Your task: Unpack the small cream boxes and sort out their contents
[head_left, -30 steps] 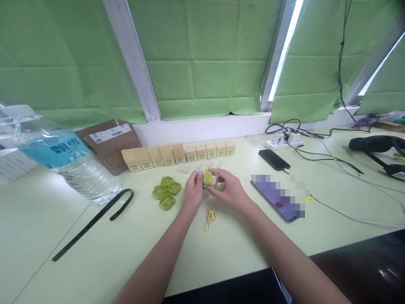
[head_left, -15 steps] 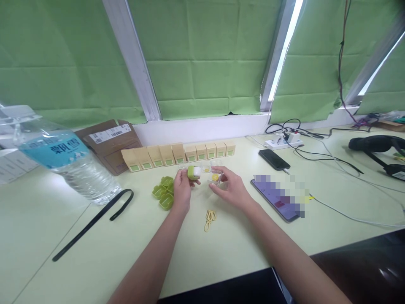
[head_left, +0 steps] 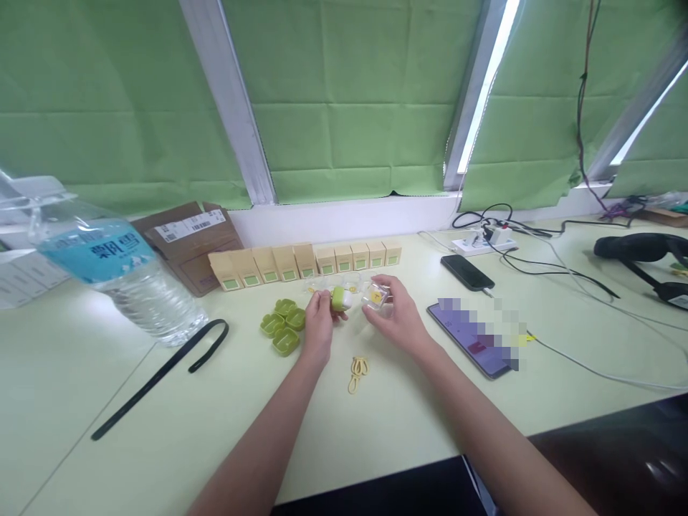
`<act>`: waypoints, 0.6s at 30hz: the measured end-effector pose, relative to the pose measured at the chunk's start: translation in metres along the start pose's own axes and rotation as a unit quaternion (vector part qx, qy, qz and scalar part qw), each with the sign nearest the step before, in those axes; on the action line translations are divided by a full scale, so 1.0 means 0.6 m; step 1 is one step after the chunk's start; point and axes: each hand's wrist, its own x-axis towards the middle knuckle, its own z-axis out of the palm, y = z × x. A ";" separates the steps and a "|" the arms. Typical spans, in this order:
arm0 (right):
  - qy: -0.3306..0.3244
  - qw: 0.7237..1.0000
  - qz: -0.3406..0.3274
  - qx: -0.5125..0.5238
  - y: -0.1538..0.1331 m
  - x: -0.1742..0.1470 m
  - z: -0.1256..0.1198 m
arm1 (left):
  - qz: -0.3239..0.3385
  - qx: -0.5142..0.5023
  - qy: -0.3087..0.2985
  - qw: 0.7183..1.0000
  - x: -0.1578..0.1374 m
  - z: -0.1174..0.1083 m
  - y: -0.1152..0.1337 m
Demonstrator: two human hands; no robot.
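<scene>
The left hand (head_left: 319, 324) has its grip closed on a small green-and-white piece (head_left: 340, 299), held by the green end with the white end pointing right. The right hand (head_left: 398, 315) grasps a clear square cup (head_left: 375, 294) between thumb and fingers. The cup is just right of the white end, a narrow gap apart, so the piece's longer axis runs roughly towards it; which way the cup's mouth faces, I cannot tell. The piece looks smooth and rounded; the cup looks like glossy, rigid plastic with a yellow mark. Beyond stand more clear cups (head_left: 352, 284). Left of the left hand sit hollow olive-green shells (head_left: 287, 342); nearer lie thin yellow loops (head_left: 355, 374) on the pale, smooth counter (head_left: 333, 437). Matte kraft-paper boxes (head_left: 306, 259) line the back.
</scene>
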 end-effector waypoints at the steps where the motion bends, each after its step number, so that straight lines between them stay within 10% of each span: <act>1: 0.008 1.000 0.008 0.002 0.001 0.000 0.000 | 0.001 0.004 -0.003 1.000 0.000 0.000 0.000; 18: 0.033 0.992 0.123 -0.014 0.036 0.037 -0.010 | 0.016 0.068 -0.052 0.996 -0.011 0.002 0.005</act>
